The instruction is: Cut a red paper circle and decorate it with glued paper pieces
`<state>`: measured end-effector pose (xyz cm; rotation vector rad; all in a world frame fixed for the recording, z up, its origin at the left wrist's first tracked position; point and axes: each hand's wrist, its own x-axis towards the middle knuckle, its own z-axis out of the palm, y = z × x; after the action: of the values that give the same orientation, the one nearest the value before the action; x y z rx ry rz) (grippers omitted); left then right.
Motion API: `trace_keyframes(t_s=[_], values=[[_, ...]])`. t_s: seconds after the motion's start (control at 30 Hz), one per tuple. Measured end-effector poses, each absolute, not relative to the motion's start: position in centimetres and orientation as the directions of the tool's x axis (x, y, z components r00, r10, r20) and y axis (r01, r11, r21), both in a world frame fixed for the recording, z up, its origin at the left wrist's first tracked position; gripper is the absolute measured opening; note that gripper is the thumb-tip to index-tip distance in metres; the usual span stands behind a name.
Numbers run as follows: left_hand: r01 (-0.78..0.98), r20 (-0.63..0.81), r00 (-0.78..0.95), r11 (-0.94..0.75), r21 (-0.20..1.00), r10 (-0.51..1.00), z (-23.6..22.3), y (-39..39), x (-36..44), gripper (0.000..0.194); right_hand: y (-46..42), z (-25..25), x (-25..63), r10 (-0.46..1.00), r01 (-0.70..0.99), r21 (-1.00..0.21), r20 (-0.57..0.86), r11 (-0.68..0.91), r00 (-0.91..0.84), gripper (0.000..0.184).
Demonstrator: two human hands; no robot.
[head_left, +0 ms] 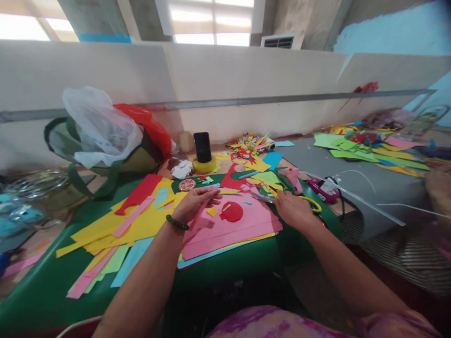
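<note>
My left hand (197, 203), with a dark bead bracelet on its wrist, is closed in a pinch on a pink paper strip (199, 215). A thin yellow strip (229, 191) lies close to its fingertips. To the right, my right hand (295, 209) grips scissors with yellow handles (313, 204); their blades (262, 197) point left toward my other hand. Below both hands is a stack of pink paper sheets (243, 239) with yellow and blue sheets under it. A red paper cutout (234, 211) and a small yellow piece (212, 211) rest on the stack.
A phone (202, 147) stands in a yellow tape roll (204, 164). A pink glue gun (293, 179) lies beyond my right hand. Yellow sheets (137, 230) cover the left side. A bag (105, 141) stands behind them. Another person's arm (440, 188) is at far right.
</note>
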<state>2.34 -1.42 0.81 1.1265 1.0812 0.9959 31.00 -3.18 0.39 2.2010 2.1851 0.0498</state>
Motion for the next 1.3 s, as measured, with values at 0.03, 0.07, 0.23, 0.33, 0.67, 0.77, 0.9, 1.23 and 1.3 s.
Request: trace_keyframes(t_s=[0.03,0.07,0.23,0.33,0.67,0.77,0.9,1.23,1.3], values=[[-0.095,-0.136,0.141,0.15,0.984,0.981,0.7,-1.2,2.4,0.042,-2.9,0.3,30.7,1.0,0.996,0.087,-0.013,-0.012,0.014,0.032],[-0.126,-0.13,0.096,0.141,0.982,0.987,0.5,-1.1,2.4,0.042,-2.7,0.2,30.4,1.0,0.993,0.114,-0.019,-0.012,0.014,0.032],[-0.229,-0.118,-0.011,0.112,0.967,0.993,0.4,-0.8,2.7,0.046,-2.4,1.8,28.4,0.992,0.994,0.032,0.062,0.104,-0.106,0.031],[-0.235,-0.109,0.002,0.106,0.966,0.994,0.5,-1.0,3.0,0.046,-2.0,4.1,25.4,0.917,0.892,-0.252,0.242,0.376,-0.318,0.034],[-0.162,0.085,-0.016,-0.086,0.983,0.996,1.1,-1.0,1.9,0.04,3.3,2.8,17.6,0.764,0.244,-0.763,0.453,0.599,-0.459,0.02],[-0.143,0.088,-0.018,-0.09,0.986,0.996,1.2,-1.1,2.3,0.042,4.0,1.6,17.7,0.758,0.077,-0.827,0.468,0.557,-0.455,0.027],[-0.103,0.079,0.016,-0.077,0.992,0.997,1.3,-1.1,2.4,0.042,4.1,1.1,17.7,0.775,0.006,-0.85,0.477,0.526,-0.416,0.028],[0.126,0.053,-0.177,-0.031,0.992,0.983,1.2,-0.7,0.0,0.051,3.0,0.9,19.7,0.499,0.332,-0.393,0.794,0.857,-0.348,0.027],[-0.058,-0.112,0.027,0.113,0.992,0.993,1.1,-0.9,0.5,0.053,2.6,0.5,19.3,0.402,0.282,-0.291,0.739,0.914,-0.54,0.029]])
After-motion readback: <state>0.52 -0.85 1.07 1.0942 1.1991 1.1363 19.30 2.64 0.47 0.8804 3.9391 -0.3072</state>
